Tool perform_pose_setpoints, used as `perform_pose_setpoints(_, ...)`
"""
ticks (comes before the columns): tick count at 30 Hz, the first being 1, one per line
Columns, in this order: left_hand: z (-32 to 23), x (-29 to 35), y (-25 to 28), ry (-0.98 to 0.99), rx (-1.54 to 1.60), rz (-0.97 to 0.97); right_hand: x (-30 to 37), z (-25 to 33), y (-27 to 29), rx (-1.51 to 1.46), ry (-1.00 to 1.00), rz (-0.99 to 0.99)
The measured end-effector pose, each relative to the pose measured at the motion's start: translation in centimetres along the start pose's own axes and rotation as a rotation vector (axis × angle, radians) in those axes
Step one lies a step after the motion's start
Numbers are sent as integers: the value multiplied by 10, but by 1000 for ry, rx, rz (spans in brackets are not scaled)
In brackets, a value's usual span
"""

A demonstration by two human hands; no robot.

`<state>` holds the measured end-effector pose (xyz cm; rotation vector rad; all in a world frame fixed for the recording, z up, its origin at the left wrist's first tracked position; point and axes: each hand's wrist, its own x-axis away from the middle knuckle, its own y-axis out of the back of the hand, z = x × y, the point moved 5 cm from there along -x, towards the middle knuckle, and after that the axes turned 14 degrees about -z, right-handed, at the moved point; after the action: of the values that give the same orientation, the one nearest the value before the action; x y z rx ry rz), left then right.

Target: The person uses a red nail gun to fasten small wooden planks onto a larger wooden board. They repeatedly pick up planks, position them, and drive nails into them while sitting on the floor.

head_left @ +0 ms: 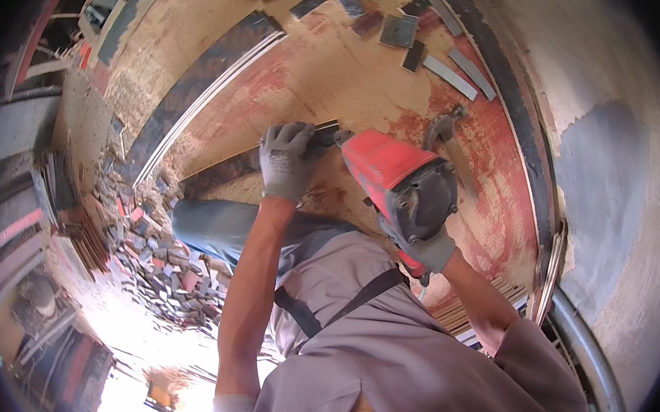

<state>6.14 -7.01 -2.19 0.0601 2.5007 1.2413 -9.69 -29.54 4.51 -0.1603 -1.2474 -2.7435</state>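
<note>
My right hand (433, 250), in a grey glove, is closed round the rear handle of a red and black handheld power tool (384, 161). The tool's narrow front end points up and left, close to a dark strip of board (326, 134). Over that strip curl the fingers of my left hand (284, 156), also gloved, pressing it at the end of a long dark board (220, 174). The tool's working tip is too small and blurred to make out. Right of the tool, a hammer (445, 127) lies on the reddish, dusty work surface (494, 188).
Cut dark pieces (398, 31) and pale strips (450, 77) lie at the far side. A long board with white edges (207, 88) slants at left. Offcuts are heaped (173, 279) beside my knee. A wall (620, 167) and a pipe (590, 343) stand at right.
</note>
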Motion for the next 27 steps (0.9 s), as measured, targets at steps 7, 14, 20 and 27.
perform_pose_setpoints(7, 4, 4, 3, 35, 25, 1, -10, 13, 4, -350, -379, 104)
perform_pose_setpoints(14, 10, 10, 1, 48, 84, -74, -13, 19, -5, 80, 332, -52)
perform_pose_setpoints(20, 13, 7, -1, 83, 104, 1, -29, 28, 8, -142, -135, 26)
perform_pose_setpoints(27, 12, 4, 31, 35, -101, -34, 13, -14, 8, 143, -57, 89)
